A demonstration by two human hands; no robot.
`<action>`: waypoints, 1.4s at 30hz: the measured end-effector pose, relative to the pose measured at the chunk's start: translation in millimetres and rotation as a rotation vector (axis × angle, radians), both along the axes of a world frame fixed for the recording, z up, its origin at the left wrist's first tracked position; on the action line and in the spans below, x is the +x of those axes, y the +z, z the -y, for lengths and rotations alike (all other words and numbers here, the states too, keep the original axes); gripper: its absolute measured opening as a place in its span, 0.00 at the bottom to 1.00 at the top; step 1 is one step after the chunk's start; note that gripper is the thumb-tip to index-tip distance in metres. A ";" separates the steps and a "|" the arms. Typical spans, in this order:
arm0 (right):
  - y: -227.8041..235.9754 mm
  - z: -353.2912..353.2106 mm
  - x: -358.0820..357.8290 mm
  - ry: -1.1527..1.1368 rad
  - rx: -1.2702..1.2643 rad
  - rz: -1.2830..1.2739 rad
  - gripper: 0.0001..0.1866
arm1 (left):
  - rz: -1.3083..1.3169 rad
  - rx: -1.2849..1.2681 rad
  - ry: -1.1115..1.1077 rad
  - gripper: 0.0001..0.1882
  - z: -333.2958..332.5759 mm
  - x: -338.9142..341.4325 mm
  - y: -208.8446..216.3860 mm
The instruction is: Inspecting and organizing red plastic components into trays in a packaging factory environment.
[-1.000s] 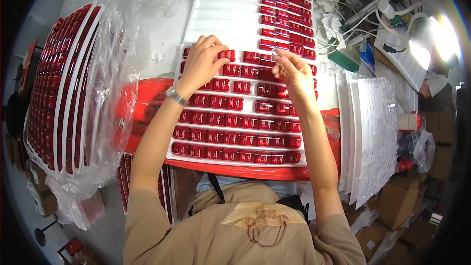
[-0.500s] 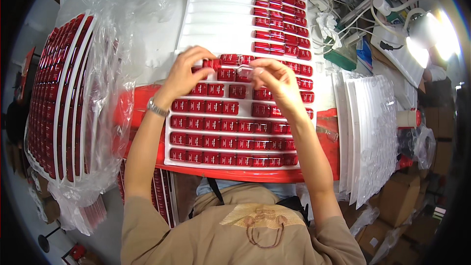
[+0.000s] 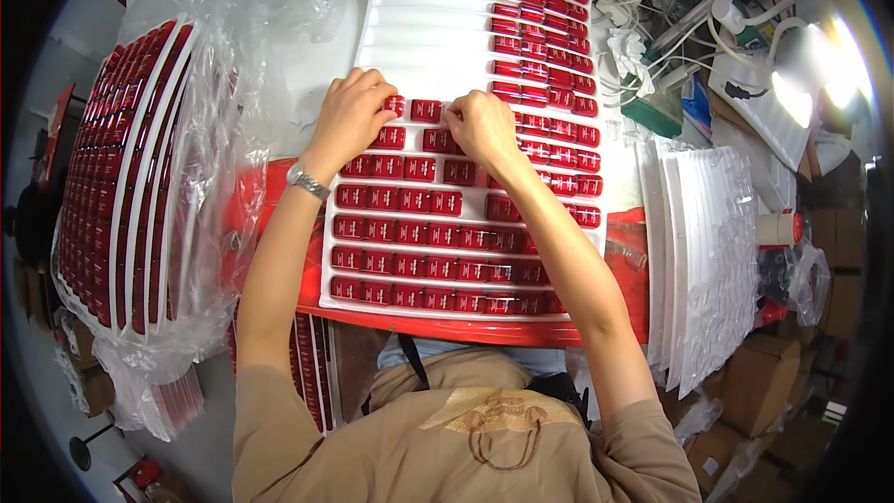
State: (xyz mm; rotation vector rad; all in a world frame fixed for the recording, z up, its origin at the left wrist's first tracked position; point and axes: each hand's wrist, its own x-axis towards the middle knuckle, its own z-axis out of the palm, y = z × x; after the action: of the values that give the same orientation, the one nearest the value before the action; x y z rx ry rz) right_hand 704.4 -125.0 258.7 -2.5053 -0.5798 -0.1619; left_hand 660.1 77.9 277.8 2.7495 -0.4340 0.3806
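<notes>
A white ribbed tray [image 3: 410, 47] lies on the table with rows of small glossy red bottles [image 3: 417, 239], each with pale print, lying in its grooves. My left hand [image 3: 352, 116] is at the tray's left edge, thumb and fingers closed around a red bottle [image 3: 393, 105] at the end of a row. My right hand [image 3: 484, 128] has its fingers pinched together over the same row, just right of another red bottle [image 3: 426, 111]; whatever is in that pinch is hidden. Gaps show between bottles in the rows near my hands.
Filled trays of red bottles [image 3: 116, 177] stand at left, wrapped in clear plastic. Clear plastic trays [image 3: 698, 261] are stacked upright at right. A lit lamp [image 3: 805, 61] and tangled cables lie at the back right. Red sheeting [image 3: 447, 327] covers the table's front edge.
Both hands have lowered to the tray. The red bottle in my left hand has come down into the row. A clear piece seen in my right fingers is now hidden. The tray appears slightly shifted right.
</notes>
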 end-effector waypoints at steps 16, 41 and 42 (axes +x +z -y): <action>79.4 361.0 15.4 -0.654 -0.767 0.325 0.21 | -0.135 -0.198 0.037 0.15 -26.0 1.4 -11.4; 109.9 295.4 6.8 -0.300 -0.123 -0.024 0.20 | 0.170 0.007 0.057 0.14 -3.9 -21.4 4.4; 89.9 359.2 29.2 -0.436 -0.288 0.169 0.22 | 0.176 0.003 0.048 0.14 -1.3 -17.0 6.4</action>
State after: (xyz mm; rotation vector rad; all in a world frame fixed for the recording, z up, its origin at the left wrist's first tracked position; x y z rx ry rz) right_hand 733.6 -484.2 348.5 -2.8887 -0.1143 -0.4876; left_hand 643.1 79.1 284.3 2.7440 -0.4129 0.6382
